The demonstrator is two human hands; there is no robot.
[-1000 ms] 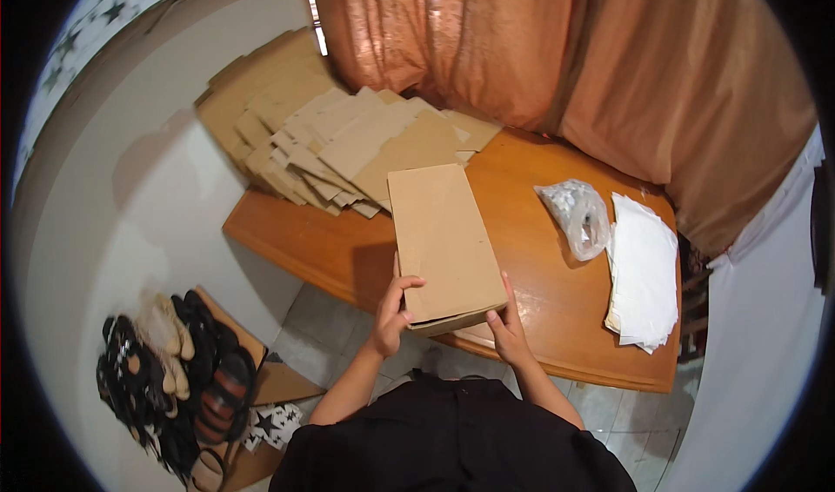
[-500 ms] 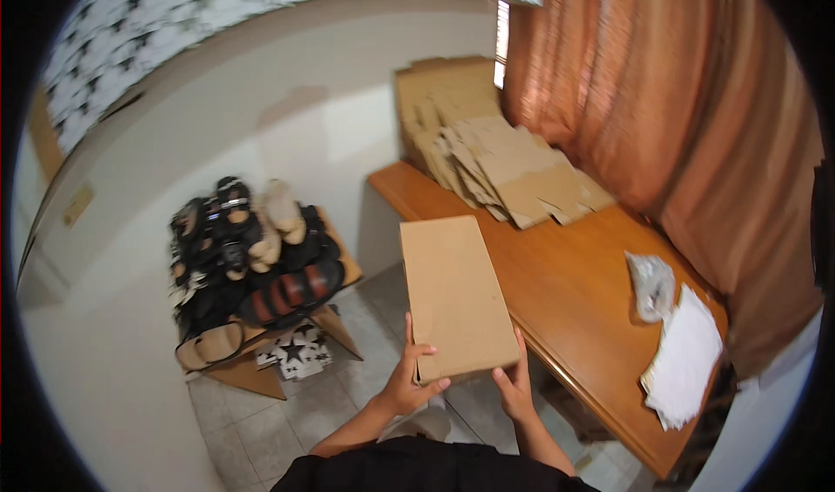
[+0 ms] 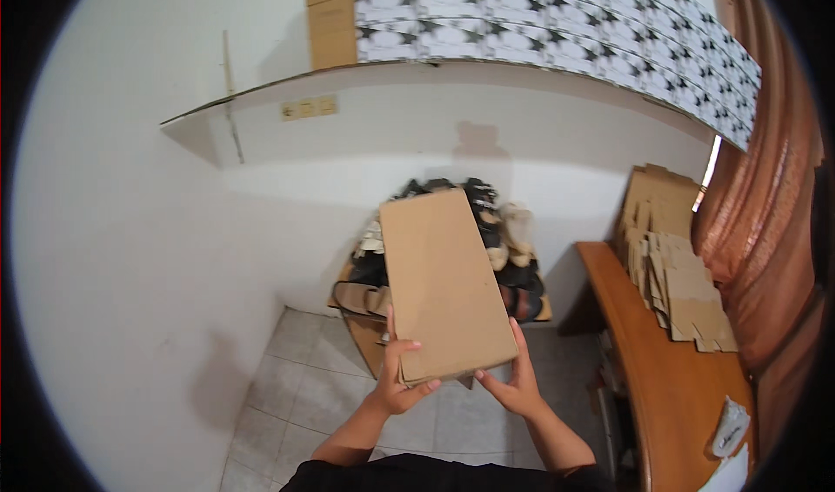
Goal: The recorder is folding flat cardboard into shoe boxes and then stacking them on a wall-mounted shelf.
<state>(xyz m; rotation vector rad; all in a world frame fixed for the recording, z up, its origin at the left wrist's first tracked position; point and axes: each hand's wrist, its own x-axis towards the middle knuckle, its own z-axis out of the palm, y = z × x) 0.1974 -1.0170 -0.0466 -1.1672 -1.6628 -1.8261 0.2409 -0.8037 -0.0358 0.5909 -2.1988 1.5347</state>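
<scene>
The left hand (image 3: 402,377) grips the near left corner of a brown rectangular cardboard box (image 3: 448,287), and the right hand (image 3: 517,386) clasps its near right corner, so both are closed around it in mid-air. The grasp matches the earlier frames, but the view has swung left: the box, which a second ago overlapped the surface in view, now appears in front of a low brown rack (image 3: 358,342) and well apart from the surface's left edge. The box looks shut; its inside is hidden. Black, tan and cream shoes (image 3: 519,229) crowd the rack, partly covered by the box. Grey floor tiles (image 3: 304,383) stretch from the rack to the white wall (image 3: 113,231) on the left. To the right, flattened brown cardboard pieces (image 3: 683,270) lie at the far end of the orange-brown wooden surface (image 3: 639,361); a clear plastic bag (image 3: 731,427), contents unclear, and white paper sheets (image 3: 729,473) lie by its right edge. Above, white star-patterned boxes (image 3: 522,13) line a wall shelf (image 3: 261,94).
</scene>
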